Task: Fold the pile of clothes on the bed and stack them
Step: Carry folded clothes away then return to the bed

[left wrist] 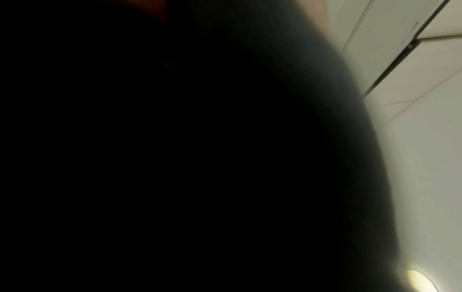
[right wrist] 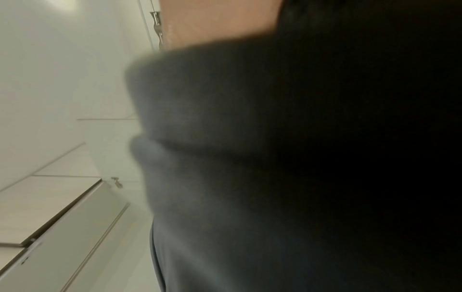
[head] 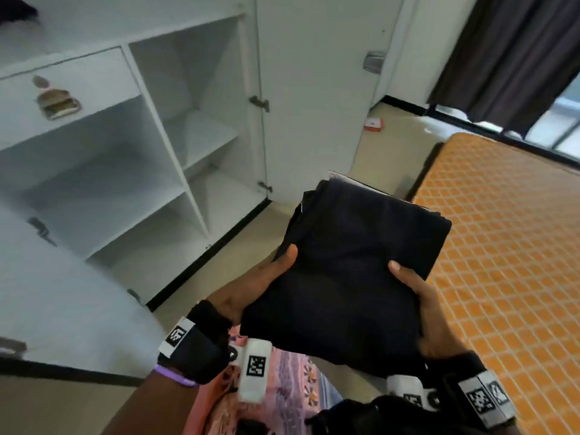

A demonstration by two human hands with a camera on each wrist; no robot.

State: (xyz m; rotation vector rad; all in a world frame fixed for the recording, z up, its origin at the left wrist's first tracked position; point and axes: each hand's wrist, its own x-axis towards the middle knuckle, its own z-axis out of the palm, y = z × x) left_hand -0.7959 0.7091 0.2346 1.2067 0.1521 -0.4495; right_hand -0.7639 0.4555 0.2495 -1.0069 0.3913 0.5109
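Observation:
A stack of folded dark clothes [head: 354, 262] is held up in the air between both hands, over the floor beside the bed. My left hand [head: 260, 284] grips its left edge, thumb on top and fingers hidden beneath. My right hand [head: 420, 306] grips the right edge the same way. A white edge of another garment [head: 348, 178] peeks out at the stack's far end. The left wrist view is almost filled by the dark cloth [left wrist: 175, 158]. In the right wrist view the grey-dark folds [right wrist: 225, 138] show close up.
An open white wardrobe [head: 150, 152] with bare shelves stands ahead on the left, its door [head: 314, 89] swung open. The bed with an orange chequered mattress [head: 502, 262] lies to the right. A red-and-white box [head: 373, 124] sits on the floor. Dark curtains [head: 514, 58] hang at the back right.

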